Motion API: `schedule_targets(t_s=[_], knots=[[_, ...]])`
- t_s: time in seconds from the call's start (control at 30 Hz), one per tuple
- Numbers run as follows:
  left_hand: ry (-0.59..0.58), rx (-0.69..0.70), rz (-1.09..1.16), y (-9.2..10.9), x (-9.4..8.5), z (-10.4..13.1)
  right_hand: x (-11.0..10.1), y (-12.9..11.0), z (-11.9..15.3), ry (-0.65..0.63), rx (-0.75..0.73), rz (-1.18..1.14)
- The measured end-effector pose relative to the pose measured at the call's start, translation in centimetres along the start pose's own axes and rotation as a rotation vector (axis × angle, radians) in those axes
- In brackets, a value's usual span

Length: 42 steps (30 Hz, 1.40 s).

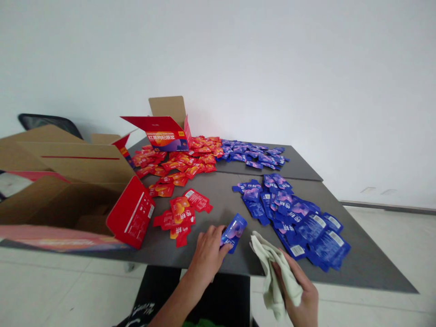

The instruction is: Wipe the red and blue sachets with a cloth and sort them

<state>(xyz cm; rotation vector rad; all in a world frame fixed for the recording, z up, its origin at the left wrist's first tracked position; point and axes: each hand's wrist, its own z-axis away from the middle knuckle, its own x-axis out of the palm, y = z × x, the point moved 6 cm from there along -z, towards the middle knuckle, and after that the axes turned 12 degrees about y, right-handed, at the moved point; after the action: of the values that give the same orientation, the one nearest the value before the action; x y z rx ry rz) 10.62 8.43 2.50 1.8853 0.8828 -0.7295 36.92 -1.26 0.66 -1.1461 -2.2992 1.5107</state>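
Note:
Near the table's front edge, my left hand [206,252] is closed on a blue pouch [235,230], gripping it by one side. My right hand [303,295] grips a pale green cloth [267,261], which hangs in loose folds from the fingers. The cloth is a little apart from the pouch. To the right of the cloth lies a spread pile of blue pouches [293,213], some overlapping. Several red pouches [180,213] lie loosely left of my left hand.
A large open carton [136,215] stands at the left edge of the table [218,190]. Farther back is a smaller open red box [166,141] among many red pouches [200,156]. More blue pouches [255,153] lie at the back. A chair [51,121] stands behind the carton.

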Motion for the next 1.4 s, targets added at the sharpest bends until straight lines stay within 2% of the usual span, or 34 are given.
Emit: schedule_targets(t_s=[0.1,0.17,0.23,0.3,0.4,0.5,0.57,0.67,0.73,0.8,0.9,1.0,1.07,1.13,1.27,1.33,1.4], knots=[[0.082,-0.010,0.089,0.7,-0.9,0.1,-0.1,-0.1,0.0,0.006,0.006,-0.005],[0.165,-0.006,0.148,1.0,-2.2,0.1,-0.1,-0.3,-0.1,0.009,0.000,-0.014],[0.252,0.033,0.184,1.2,-3.8,0.1,0.0,-0.4,-0.1,0.009,-0.013,-0.022],[0.281,0.098,0.184,1.5,-5.0,0.3,0.0,-0.4,-0.1,0.005,-0.016,-0.023],[0.178,0.191,0.156,1.9,-5.7,1.1,0.0,0.0,0.0,0.001,0.005,-0.020],[0.049,0.265,0.145,1.9,-5.5,2.6,0.1,0.0,0.1,-0.017,0.025,-0.025],[0.010,0.300,0.143,1.6,-5.4,3.9,0.4,-0.5,-0.3,-0.033,0.026,-0.027],[0.010,0.333,0.141,1.0,-5.5,5.6,1.3,-2.4,-1.7,-0.003,-0.019,-0.020],[0.032,0.367,0.142,1.0,-5.5,6.4,2.4,-4.7,-3.0,-0.004,-0.101,-0.029],[0.046,0.400,0.141,1.2,-5.4,6.9,4.3,-7.5,-4.0,-0.103,-0.223,-0.062],[0.048,0.411,0.127,1.6,-4.8,7.1,7.7,-10.9,-3.8,-0.378,-0.412,-0.087],[0.027,0.385,0.129,1.5,-4.0,7.2,11.1,-11.8,-2.1,-0.687,-0.549,0.004],[0.027,0.369,0.147,1.2,-3.6,7.2,13.0,-11.0,-1.8,-0.786,-0.577,0.077],[0.057,0.367,0.169,0.9,-3.4,7.1,14.5,-10.1,-2.7,-0.784,-0.563,0.123],[0.110,0.382,0.195,0.6,-3.4,6.9,16.7,-9.2,-6.4,-0.693,-0.541,0.199],[0.115,0.381,0.195,0.5,-3.4,6.8,16.5,-9.8,-7.6,-0.614,-0.539,0.210],[0.114,0.382,0.198,0.6,-3.4,6.8,15.3,-10.8,-7.6,-0.547,-0.536,0.168]])
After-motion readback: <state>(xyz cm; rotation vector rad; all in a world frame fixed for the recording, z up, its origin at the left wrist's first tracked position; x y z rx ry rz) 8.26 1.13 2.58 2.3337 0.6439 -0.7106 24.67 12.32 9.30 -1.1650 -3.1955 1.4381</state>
